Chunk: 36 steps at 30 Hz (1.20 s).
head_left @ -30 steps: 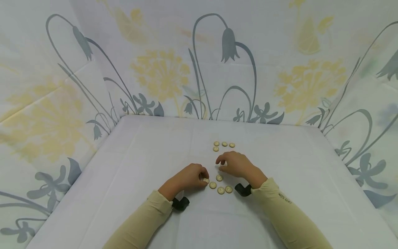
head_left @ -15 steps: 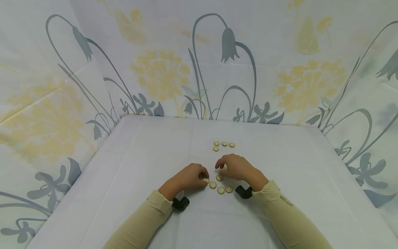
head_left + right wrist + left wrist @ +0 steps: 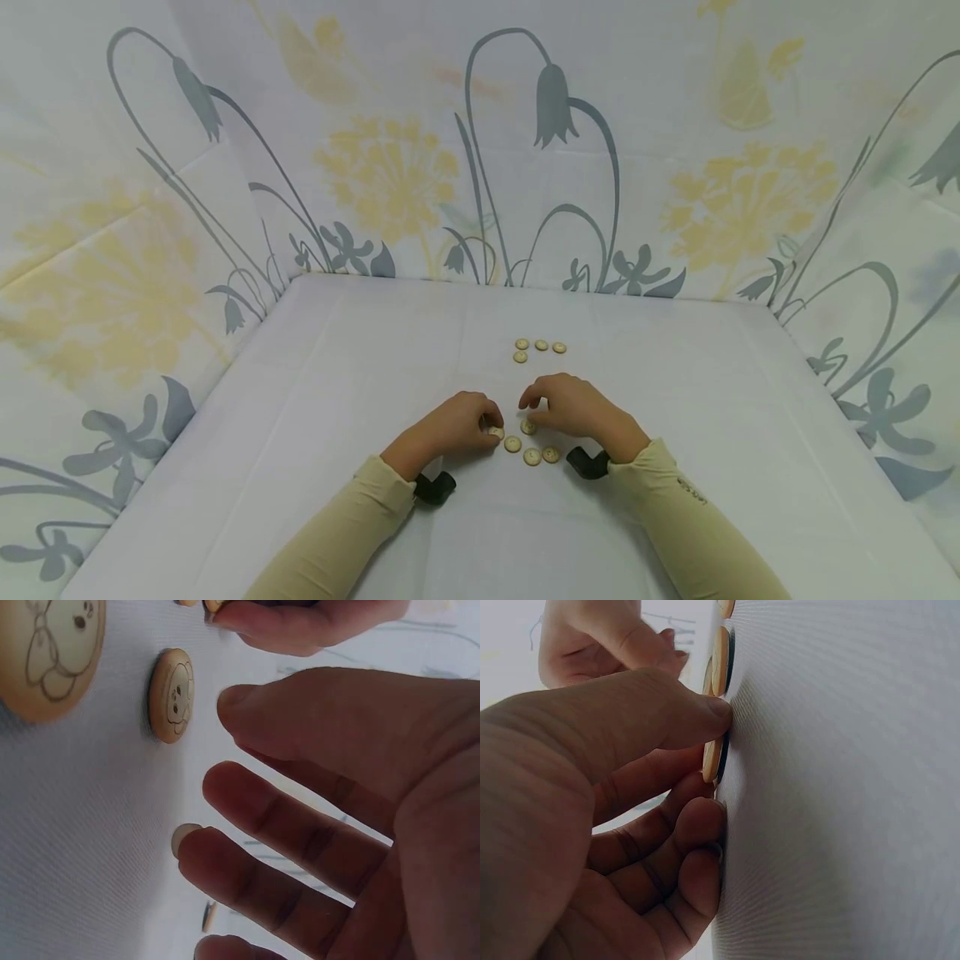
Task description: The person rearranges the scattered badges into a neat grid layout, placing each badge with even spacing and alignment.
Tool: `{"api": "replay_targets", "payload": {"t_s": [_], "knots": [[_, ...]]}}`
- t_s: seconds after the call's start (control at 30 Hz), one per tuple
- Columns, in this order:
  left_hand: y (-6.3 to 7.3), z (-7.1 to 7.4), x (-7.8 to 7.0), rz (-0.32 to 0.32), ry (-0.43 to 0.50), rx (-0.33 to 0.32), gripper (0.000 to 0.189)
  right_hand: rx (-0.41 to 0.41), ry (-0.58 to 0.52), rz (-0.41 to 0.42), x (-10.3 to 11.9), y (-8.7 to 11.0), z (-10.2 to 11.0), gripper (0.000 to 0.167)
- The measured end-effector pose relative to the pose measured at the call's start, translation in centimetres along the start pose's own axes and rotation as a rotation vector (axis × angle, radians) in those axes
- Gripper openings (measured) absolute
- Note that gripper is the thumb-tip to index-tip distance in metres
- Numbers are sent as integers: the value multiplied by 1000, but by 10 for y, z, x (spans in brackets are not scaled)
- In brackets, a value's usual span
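Observation:
Small round wooden buttons with a drawn animal figure and two holes lie on the white cloth. My left hand (image 3: 457, 423) pinches one button (image 3: 712, 759) at its edge, thumb on the near side, down at the cloth. My right hand (image 3: 572, 404) hovers with loosely bent fingers and holds nothing. Its thumb (image 3: 247, 705) is close above another button (image 3: 171, 696), apart from it in the right wrist view. That same button (image 3: 528, 427) sits just below the right thumb in the head view.
Several further buttons lie near the hands, such as one button (image 3: 551, 455) by the right wrist. Beyond the hands, another button (image 3: 542, 345) belongs to a small angled group. Flower-printed cloth (image 3: 390, 183) rises behind the white table surface (image 3: 375, 333).
My right hand has come slightly nearer to me and lower, its thumb now over the button there. My left hand keeps its pinch in the same place.

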State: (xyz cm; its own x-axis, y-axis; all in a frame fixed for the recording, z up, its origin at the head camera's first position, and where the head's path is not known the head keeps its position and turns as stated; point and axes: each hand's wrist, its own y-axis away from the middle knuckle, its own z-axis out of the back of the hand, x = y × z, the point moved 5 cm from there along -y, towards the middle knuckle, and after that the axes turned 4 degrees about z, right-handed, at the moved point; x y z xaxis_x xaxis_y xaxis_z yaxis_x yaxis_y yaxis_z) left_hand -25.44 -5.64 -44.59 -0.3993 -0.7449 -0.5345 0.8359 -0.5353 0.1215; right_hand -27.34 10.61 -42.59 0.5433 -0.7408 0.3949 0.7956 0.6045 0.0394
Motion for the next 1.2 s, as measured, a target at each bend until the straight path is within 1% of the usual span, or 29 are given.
{"api": "replay_targets", "payload": {"t_s": [0.2, 0.33, 0.43, 0.63, 0.77, 0.9, 1.07, 1.2], "knots": [[0, 4, -1, 0, 10, -13, 15, 46, 24, 4, 3, -3, -1, 17], [2, 7, -1, -12, 19, -16, 14, 74, 15, -25, 4, -2, -1, 17], [4, 7, -2, -9, 36, -9, 13, 89, -2, -43, 6, 0, -4, 17], [4, 2, -1, -11, 36, 1, 12, 90, 2, -52, 6, 2, -10, 15], [2, 1, -1, -16, 22, -2, 13, 81, 8, -32, 5, 2, -12, 15], [2, -2, -1, -15, 32, 9, 14, 76, 19, -16, 5, 3, -13, 13], [2, -1, 0, 0, 37, 10, 15, 62, 43, 18, 7, 3, -12, 12], [2, 0, 0, -4, 39, 1, 15, 58, 46, 15, 6, 3, -10, 13]]}}
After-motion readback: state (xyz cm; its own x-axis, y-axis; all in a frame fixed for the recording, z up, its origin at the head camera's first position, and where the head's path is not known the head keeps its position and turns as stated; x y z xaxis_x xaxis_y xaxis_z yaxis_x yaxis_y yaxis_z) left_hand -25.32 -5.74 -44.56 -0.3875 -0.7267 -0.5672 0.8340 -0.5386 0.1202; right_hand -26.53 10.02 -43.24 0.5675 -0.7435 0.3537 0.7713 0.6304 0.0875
